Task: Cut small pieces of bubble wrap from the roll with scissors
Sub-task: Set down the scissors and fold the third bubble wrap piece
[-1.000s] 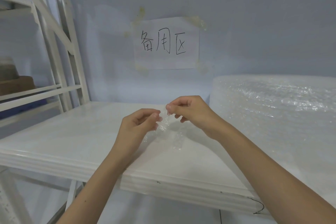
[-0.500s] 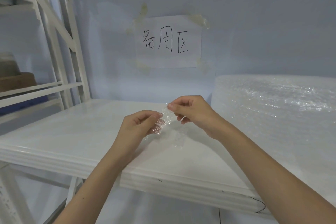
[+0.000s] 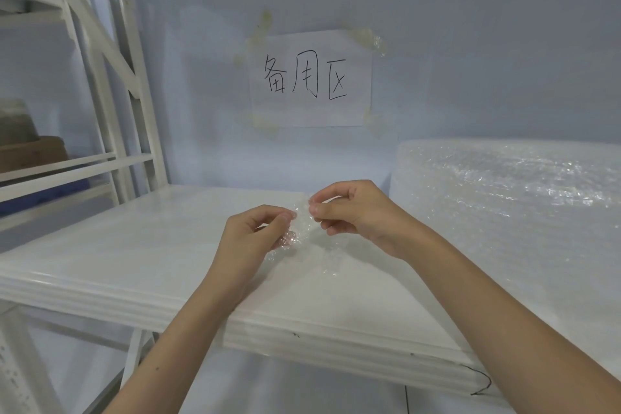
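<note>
A small clear piece of bubble wrap [image 3: 304, 235] hangs between my two hands above the white shelf board [image 3: 134, 255]. My left hand [image 3: 255, 235] pinches its left edge between thumb and fingers. My right hand [image 3: 353, 212] pinches its upper right corner. The lower part of the piece droops toward the board. A big roll of bubble wrap [image 3: 510, 212] lies on the shelf at the right, just behind my right forearm. No scissors are in view.
A paper sign [image 3: 311, 79] with handwritten characters is taped to the pale blue wall behind. White shelf uprights [image 3: 111, 77] stand at the left, with a brown box [image 3: 32, 153] on the neighbouring shelf. The board's front edge [image 3: 235, 319] runs below my wrists.
Both hands stay on the small piece. They have turned and stretched it slightly, so it stands more upright between the fingers. The view has shifted a little.
</note>
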`<action>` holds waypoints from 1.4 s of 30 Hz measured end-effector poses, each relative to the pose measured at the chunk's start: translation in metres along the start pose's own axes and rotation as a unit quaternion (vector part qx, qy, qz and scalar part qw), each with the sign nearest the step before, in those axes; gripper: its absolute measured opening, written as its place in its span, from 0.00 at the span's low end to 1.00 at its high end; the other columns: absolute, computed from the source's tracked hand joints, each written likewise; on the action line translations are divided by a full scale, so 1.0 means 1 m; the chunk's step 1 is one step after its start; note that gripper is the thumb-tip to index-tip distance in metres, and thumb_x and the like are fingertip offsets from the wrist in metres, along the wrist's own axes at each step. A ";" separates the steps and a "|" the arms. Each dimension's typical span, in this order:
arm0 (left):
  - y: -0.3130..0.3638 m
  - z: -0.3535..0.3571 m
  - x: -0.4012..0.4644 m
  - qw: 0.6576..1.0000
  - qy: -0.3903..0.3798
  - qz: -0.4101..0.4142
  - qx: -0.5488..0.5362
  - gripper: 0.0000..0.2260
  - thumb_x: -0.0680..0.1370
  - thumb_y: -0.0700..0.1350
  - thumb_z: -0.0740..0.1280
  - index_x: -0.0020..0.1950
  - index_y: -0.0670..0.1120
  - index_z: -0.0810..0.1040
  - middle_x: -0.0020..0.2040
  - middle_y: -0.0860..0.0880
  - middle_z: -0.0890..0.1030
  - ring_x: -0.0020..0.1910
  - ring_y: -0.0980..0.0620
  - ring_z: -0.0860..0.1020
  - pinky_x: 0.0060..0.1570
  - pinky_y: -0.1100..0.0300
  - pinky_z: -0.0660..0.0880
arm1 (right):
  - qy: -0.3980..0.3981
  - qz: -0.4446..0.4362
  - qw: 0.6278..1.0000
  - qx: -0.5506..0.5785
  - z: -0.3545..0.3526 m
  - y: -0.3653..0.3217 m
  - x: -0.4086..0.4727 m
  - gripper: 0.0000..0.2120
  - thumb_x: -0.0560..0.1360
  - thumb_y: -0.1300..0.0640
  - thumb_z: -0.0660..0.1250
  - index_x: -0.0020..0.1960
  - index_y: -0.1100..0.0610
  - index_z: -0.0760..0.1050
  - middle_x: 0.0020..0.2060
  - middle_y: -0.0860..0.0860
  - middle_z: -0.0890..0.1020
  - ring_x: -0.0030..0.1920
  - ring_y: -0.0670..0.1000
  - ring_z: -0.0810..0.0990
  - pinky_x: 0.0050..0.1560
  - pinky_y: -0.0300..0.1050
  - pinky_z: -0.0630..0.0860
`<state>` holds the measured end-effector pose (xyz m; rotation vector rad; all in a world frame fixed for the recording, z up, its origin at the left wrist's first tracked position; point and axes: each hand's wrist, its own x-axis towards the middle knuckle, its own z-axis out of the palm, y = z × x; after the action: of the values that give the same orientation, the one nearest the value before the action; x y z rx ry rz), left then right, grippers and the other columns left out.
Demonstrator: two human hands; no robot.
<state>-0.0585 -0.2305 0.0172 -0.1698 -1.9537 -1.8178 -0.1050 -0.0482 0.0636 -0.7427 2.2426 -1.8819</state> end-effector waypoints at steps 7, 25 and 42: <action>-0.001 0.000 0.000 1.000 0.006 0.002 0.006 0.06 0.77 0.40 0.68 0.45 0.43 0.85 0.38 0.49 0.83 0.37 0.51 0.77 0.45 0.58 0.78 | 0.000 -0.004 1.000 -0.019 0.000 0.000 -0.003 0.10 0.72 0.61 0.74 0.52 0.62 0.81 0.35 0.54 0.84 0.33 0.49 0.80 0.43 0.41 0.81; 0.004 0.002 -0.003 0.999 -0.028 -0.027 -0.039 0.07 0.77 0.40 0.68 0.44 0.43 0.86 0.39 0.46 0.83 0.38 0.50 0.78 0.44 0.58 0.77 | 0.030 -0.024 0.999 -0.027 0.006 0.004 -0.002 0.10 0.72 0.61 0.74 0.51 0.63 0.80 0.34 0.54 0.83 0.35 0.52 0.80 0.44 0.42 0.81; 0.003 0.000 -0.004 0.999 -0.037 -0.003 -0.019 0.05 0.77 0.36 0.69 0.46 0.40 0.85 0.36 0.48 0.84 0.35 0.53 0.79 0.39 0.67 0.77 | 0.018 -0.041 0.997 -0.060 0.005 0.008 0.001 0.08 0.73 0.59 0.73 0.51 0.59 0.83 0.40 0.52 0.83 0.40 0.47 0.80 0.47 0.41 0.80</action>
<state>-0.0539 -0.2289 0.0179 -0.2465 -1.9722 -1.8786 -0.1068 -0.0520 0.0549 -0.8384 2.3992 -1.8228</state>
